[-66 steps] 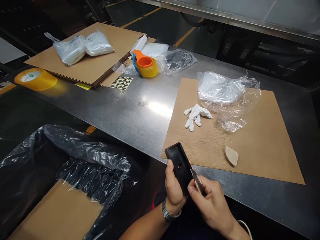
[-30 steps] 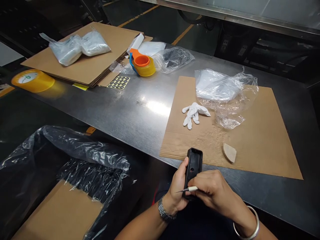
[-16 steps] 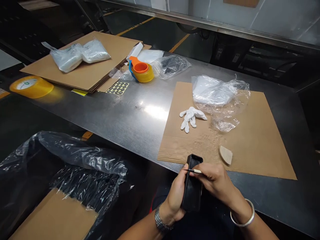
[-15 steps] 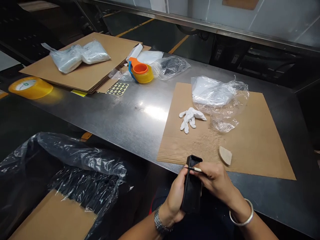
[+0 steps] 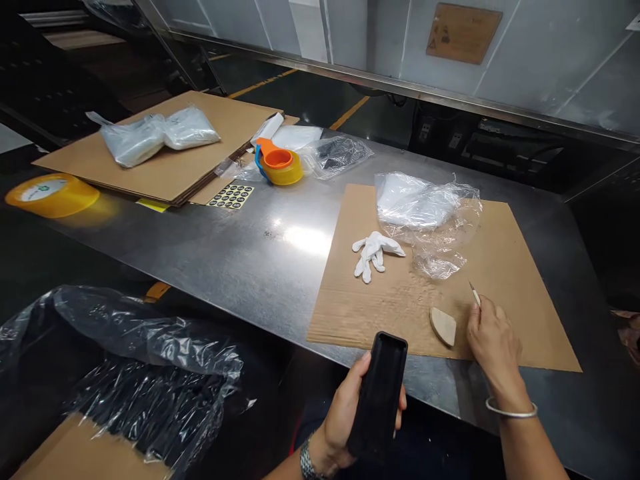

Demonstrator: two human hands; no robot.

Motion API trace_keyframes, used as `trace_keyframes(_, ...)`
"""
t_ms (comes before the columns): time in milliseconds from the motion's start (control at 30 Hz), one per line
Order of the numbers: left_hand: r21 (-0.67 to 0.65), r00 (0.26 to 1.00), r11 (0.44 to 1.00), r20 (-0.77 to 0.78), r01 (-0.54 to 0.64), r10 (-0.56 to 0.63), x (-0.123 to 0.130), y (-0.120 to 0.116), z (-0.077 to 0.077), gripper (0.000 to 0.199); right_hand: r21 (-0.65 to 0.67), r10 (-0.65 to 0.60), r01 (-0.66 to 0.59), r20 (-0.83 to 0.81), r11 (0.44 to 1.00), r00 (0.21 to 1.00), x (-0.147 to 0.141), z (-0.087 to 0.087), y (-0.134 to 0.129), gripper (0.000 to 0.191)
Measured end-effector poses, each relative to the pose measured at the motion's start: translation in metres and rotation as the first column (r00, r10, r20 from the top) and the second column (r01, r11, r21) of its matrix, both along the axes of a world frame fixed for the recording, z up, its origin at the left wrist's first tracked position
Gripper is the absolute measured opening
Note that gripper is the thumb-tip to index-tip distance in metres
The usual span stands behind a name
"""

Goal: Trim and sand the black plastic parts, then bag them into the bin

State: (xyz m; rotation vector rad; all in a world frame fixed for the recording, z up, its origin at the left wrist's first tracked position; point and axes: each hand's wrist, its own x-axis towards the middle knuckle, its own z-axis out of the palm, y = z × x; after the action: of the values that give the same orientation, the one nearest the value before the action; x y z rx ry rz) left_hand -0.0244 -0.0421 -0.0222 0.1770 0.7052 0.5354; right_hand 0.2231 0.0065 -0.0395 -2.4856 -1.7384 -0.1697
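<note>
My left hand [image 5: 345,415] is wrapped round a long black tray-like part [image 5: 381,393], its hollow side facing up, in front of the table edge. Over the cardboard sheet [image 5: 500,267], my right hand [image 5: 495,340] is closed on a thin tool [image 5: 475,294] with a pale handle and a dark pointed tip. A tan, fan-shaped block [image 5: 443,327] lies on the cardboard just left of my right hand. Farther back on the same sheet are a white glove [image 5: 375,255] and a clear plastic bag with white contents [image 5: 420,203].
On the metal table [image 5: 225,253] are an orange and yellow tape dispenser [image 5: 279,163], a sticker sheet [image 5: 231,197] and a cardboard stack [image 5: 170,173] bearing filled bags [image 5: 150,137]. A yellow tape roll [image 5: 55,195] sits far left. Dark plastic [image 5: 150,333] lines a container at lower left.
My right hand has moved right, away from the black part, with the tool still in it. My left hand keeps hold of the part. The camera view has shifted slightly.
</note>
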Motion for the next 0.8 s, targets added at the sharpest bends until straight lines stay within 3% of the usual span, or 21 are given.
trace_keyframes(133, 0.011, 0.996, 0.996, -0.005, 0.087, -0.087, 0.002, 0.0, 0.0, 0.072, 0.021, 0.049, -0.049, -0.01, 0.999, 0.999, 0.009, 0.003, -0.004, 0.036)
trace_keyframes(200, 0.006, 0.995, 0.995, -0.025, 0.096, -0.095, 0.004, 0.0, 0.003, 0.068, 0.111, 0.247, -0.228, -0.209, 0.967, 0.946, -0.009, 0.017, -0.01, 0.038)
trace_keyframes(233, 0.011, 0.996, 0.996, -0.039, 0.084, -0.084, 0.005, 0.001, 0.005, 0.064, 0.167, 0.388, -0.351, -0.358, 0.921, 0.849, -0.022, 0.026, -0.013, 0.041)
trace_keyframes(300, 0.042, 0.996, 0.997, -0.07, 0.061, -0.058, 0.007, 0.001, 0.008, 0.057, 0.183, 0.551, -0.585, -0.632, 0.79, 0.545, -0.049, 0.045, -0.018, 0.051)
trace_keyframes(367, 0.091, 0.992, 0.994, -0.117, 0.067, -0.056, 0.006, 0.0, 0.009, 0.05, 0.167, 0.515, -0.7, -0.795, 0.694, 0.321, -0.069, 0.058, -0.018, 0.049)
trace_keyframes(400, 0.115, 0.987, 0.99, -0.147, 0.084, -0.067, 0.004, -0.001, 0.01, 0.049, 0.164, 0.473, -0.718, -0.845, 0.676, 0.252, -0.075, 0.061, -0.016, 0.042)
trace_keyframes(533, 0.151, 0.969, 0.975, -0.212, 0.165, -0.131, -0.002, -0.003, 0.01, 0.047, 0.14, 0.304, -0.686, -0.945, 0.714, 0.123, -0.08, 0.055, -0.008, 0.027)
trace_keyframes(667, 0.177, 0.975, 0.969, -0.17, 0.174, -0.144, 0.0, -0.003, 0.008, 0.045, 0.021, 0.051, -0.467, -0.997, 0.884, 0.051, -0.078, 0.038, -0.011, 0.045)
trace_keyframes(733, 0.171, 0.981, 0.976, -0.165, 0.133, -0.105, 0.003, -0.002, 0.006, 0.045, 0.028, 0.038, -0.381, -0.999, 0.924, 0.02, -0.079, 0.034, -0.018, 0.05)
trace_keyframes(800, 0.163, 0.981, 0.985, -0.19, 0.06, -0.028, 0.004, -0.002, 0.005, 0.045, 0.109, 0.129, -0.407, -0.991, 0.907, 0.021, -0.08, 0.034, -0.028, 0.041)
